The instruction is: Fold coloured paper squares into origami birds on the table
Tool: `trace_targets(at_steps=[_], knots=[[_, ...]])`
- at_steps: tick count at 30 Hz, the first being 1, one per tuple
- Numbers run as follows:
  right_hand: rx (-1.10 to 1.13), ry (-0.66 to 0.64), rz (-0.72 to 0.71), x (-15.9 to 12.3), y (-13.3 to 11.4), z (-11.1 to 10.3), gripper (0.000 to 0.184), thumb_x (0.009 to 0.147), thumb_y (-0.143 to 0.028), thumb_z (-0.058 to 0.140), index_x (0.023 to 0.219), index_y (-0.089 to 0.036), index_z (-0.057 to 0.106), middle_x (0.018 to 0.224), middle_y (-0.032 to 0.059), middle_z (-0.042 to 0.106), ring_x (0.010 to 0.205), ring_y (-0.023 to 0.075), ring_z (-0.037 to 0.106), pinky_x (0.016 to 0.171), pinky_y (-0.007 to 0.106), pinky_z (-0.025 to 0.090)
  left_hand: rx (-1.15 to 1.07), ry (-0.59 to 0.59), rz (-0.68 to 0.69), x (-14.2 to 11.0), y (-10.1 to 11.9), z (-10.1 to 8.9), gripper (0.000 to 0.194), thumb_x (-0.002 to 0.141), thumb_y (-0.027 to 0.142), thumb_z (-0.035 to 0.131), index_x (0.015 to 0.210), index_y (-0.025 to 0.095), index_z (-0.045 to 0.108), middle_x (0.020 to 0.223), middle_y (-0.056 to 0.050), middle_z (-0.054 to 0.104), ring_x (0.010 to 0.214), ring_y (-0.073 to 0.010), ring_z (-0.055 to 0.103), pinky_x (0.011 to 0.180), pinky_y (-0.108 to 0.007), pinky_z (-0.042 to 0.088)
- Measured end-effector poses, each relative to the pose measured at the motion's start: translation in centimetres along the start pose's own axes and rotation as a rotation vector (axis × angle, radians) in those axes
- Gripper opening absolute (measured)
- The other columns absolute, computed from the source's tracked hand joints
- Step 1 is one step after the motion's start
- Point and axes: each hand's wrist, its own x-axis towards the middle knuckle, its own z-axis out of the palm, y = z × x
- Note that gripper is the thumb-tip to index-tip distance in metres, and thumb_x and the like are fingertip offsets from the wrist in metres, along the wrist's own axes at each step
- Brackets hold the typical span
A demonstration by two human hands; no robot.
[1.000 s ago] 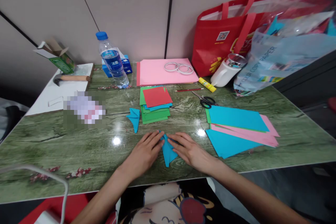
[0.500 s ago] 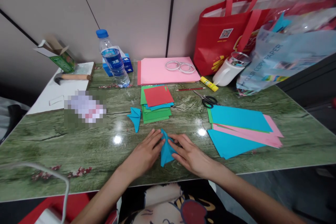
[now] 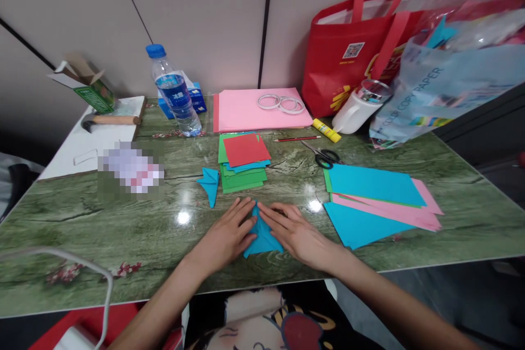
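Note:
A blue folded paper point(image 3: 262, 239), pointed at the top and wide at the bottom, lies on the table before me. My left hand point(image 3: 230, 231) holds its left edge, thumb and fingertips pressed on the paper. From the other side, my right hand point(image 3: 296, 234) grips the right edge, its fingers close together near the upper point. Both hands cover parts of the folds. Just beyond the left hand rests a smaller blue folded piece point(image 3: 210, 185). Behind the hands sits a stack of red, blue and green paper squares point(image 3: 246, 152).
Scissors point(image 3: 326, 157), a pencil point(image 3: 297, 139) and a glue stick point(image 3: 326, 130) lie behind, right of the squares. Paper strips point(image 3: 375, 186) spread at right. A water bottle point(image 3: 177, 93), pink paper point(image 3: 241, 112), mug point(image 3: 353, 115) and red bag point(image 3: 336, 71) stand farther back; a hammer point(image 3: 110, 120) lies left.
The blue paper's lower part has spread from a narrow shape into a wider triangle. My right hand has shifted slightly, its fingers now along the upper right edge.

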Motion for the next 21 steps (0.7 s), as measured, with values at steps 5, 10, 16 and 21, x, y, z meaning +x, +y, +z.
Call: trace_targets(at_steps=[5, 10, 16, 21], knots=[[-0.018, 0.011, -0.013, 0.04, 0.26, 0.33, 0.043, 0.092, -0.02, 0.037, 0.135, -0.015, 0.038, 0.141, 0.0102, 0.039, 0.116, 0.0254, 0.041, 0.091, 0.045, 0.042, -0.027, -0.003, 0.011, 0.04, -0.13, -0.18, 0.032, 0.087, 0.025, 0.048, 0.117, 0.013, 0.05, 0.137, -0.017, 0.041, 0.133, -0.0258, 0.028, 0.107, -0.048, 0.031], [0.003, -0.01, -0.025, 0.15, 0.41, 0.24, 0.043, 0.093, -0.02, 0.035, 0.135, -0.015, 0.037, 0.142, 0.0103, 0.036, 0.118, 0.0256, 0.039, 0.092, 0.045, 0.04, -0.045, 0.006, 0.03, -0.08, -0.34, -0.07, 0.035, 0.089, 0.026, 0.046, 0.121, 0.013, 0.048, 0.138, -0.015, 0.041, 0.134, -0.0247, 0.025, 0.108, -0.049, 0.031], [0.016, -0.013, 0.0, 0.14, 0.52, 0.41, 0.044, 0.092, -0.022, 0.037, 0.136, -0.016, 0.036, 0.143, 0.0091, 0.035, 0.119, 0.0256, 0.038, 0.092, 0.046, 0.039, -0.033, 0.035, 0.03, -0.03, -0.41, 0.29, 0.033, 0.088, 0.027, 0.046, 0.119, 0.014, 0.048, 0.135, -0.016, 0.044, 0.132, -0.0264, 0.029, 0.105, -0.05, 0.034], [0.037, -0.002, -0.003, 0.05, 0.69, 0.49, 0.045, 0.093, -0.021, 0.036, 0.137, -0.018, 0.034, 0.142, 0.0088, 0.036, 0.12, 0.0246, 0.038, 0.093, 0.045, 0.039, -0.035, 0.057, 0.034, -0.19, -0.34, 0.37, 0.028, 0.088, 0.026, 0.047, 0.113, 0.015, 0.053, 0.13, -0.015, 0.048, 0.13, -0.0262, 0.034, 0.105, -0.048, 0.035]])
